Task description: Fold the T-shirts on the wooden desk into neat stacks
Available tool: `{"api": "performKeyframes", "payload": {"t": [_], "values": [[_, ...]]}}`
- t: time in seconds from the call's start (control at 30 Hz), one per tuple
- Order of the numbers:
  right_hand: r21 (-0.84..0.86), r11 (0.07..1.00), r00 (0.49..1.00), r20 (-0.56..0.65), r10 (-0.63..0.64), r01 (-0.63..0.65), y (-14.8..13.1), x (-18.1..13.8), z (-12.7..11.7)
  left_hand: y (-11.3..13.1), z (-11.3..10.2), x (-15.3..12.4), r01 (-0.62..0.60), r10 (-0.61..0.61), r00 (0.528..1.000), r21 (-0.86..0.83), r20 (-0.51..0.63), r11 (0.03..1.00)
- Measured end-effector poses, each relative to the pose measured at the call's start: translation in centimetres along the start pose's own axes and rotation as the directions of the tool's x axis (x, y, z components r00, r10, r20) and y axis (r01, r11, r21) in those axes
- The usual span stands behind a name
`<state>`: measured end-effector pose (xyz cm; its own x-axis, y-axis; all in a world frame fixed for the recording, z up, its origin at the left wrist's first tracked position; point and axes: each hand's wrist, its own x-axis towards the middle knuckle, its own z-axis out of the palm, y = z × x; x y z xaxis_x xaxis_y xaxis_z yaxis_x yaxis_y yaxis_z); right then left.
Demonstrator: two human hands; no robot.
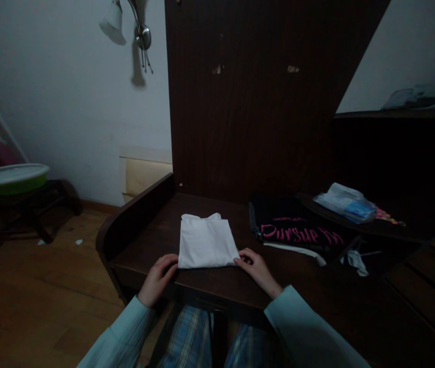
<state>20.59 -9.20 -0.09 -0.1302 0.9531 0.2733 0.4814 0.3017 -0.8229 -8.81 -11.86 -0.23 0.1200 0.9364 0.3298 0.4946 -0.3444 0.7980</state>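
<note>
While palm-down, L-hand (pixel 158 278), R-hand (pixel 258 271) at shirt (pixel 207 241)

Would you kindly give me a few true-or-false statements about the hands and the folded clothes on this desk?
The white folded garment lies on the dark desk. True.
The left hand holds the black shirt. False: it touches the white garment's near left corner.
The black shirt bears pink lettering. True.
The right hand is raised off the desk. False: it rests at the white garment's near right corner.

Green basin (pixel 14 179) partly beyond left edge; sleeves (pixel 305 327) beyond bottom edge.
</note>
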Motion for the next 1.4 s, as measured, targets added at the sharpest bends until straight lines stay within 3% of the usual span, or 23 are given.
{"api": "performKeyframes", "payload": {"t": [0.2, 0.37, 0.5, 0.7, 0.83, 1.1, 1.27, 1.4], "values": [[0.054, 0.998, 0.991, 0.129, 0.024, -0.031, -0.2, -0.1, -0.5, 0.3, 0.2, -0.3, 0.095, -0.081, 0.992, -0.141, 0.099, 0.985], [0.14, 0.987, 0.992, 0.106, 0.068, -0.082, 0.5, 0.1, -0.3, 0.6, 1.1, 0.0, 0.195, -0.199, 0.98, -0.329, 0.02, 0.924], [0.229, 0.971, 0.995, 0.081, 0.055, -0.072, 0.7, 0.2, -0.1, 0.9, 0.8, 0.3, 0.273, -0.277, 0.959, -0.416, 0.052, 0.867], [0.226, 0.971, 0.994, 0.091, 0.058, -0.077, 0.7, 0.1, 0.1, 0.7, 0.7, 0.9, 0.288, -0.251, 0.958, -0.43, 0.141, 0.856], [0.212, 0.975, 0.995, 0.082, 0.056, -0.072, 0.9, 0.1, 0.1, 0.2, 1.2, 1.4, 0.301, -0.284, 0.953, -0.406, 0.102, 0.863], [0.203, 0.976, 0.995, 0.085, 0.06, -0.076, 0.7, 0.0, 0.1, 0.1, 1.3, 1.4, 0.236, -0.213, 0.971, -0.328, 0.105, 0.915], [0.202, 0.977, 0.995, 0.088, 0.045, -0.062, 0.8, 0.0, 0.1, 0.1, 1.0, 1.5, 0.196, -0.196, 0.98, -0.252, 0.028, 0.948], [0.201, 0.978, 0.995, 0.087, 0.047, -0.063, 0.8, 0.1, 0.2, 0.2, 0.7, 1.1, 0.209, -0.195, 0.977, -0.215, 0.085, 0.954]]}}
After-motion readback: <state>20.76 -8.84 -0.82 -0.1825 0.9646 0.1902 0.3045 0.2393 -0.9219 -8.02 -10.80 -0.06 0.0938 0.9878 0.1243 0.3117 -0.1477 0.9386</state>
